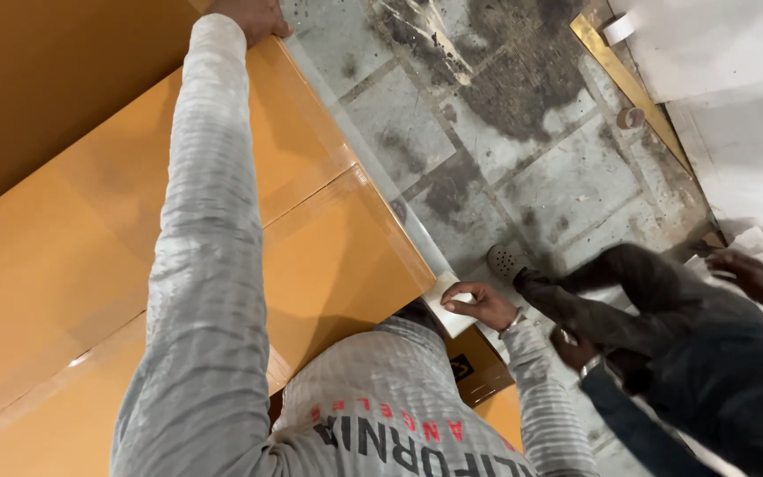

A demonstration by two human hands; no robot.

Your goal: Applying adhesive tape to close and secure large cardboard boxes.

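Note:
A large orange-brown cardboard box [90,221] fills the left side, its flaps meeting along a taped seam. My left arm, in a grey sleeve, stretches across the box top, and my left hand [249,16] curls over the far edge. My right hand [480,305] is at the box's near right corner, pinching a small white piece [446,300]. A strip of clear tape [373,168] runs along the box's right edge between my two hands.
Another person in dark clothes crouches at the right, with one hand [748,272] raised, another hand [574,350] low and a grey clog [507,261] on the stained tiled floor [505,132]. A tape roll [630,117] lies by a brass strip [624,79] and a white panel [735,97].

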